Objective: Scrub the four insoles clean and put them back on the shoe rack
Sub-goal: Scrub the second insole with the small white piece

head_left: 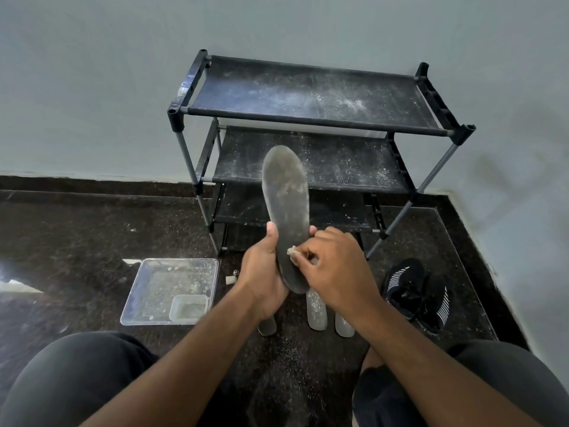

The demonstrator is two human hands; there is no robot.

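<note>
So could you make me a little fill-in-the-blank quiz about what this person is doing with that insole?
1. The left hand holds the insole by its ____ end.
2. The right hand pinches a small scrubbing piece against the ____.
3. Three more insoles lie on the ____.
4. The clear tray sits to the ____ of the hands.

Missing words: lower; insole; floor; left

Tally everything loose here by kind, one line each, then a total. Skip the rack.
Insoles: 4, one held by the left hand, three on the floor
Black shoes: 2
Clear trays: 1
Small tubs: 1
Scrub pieces, pinched by the right hand: 1
Total: 9
</note>
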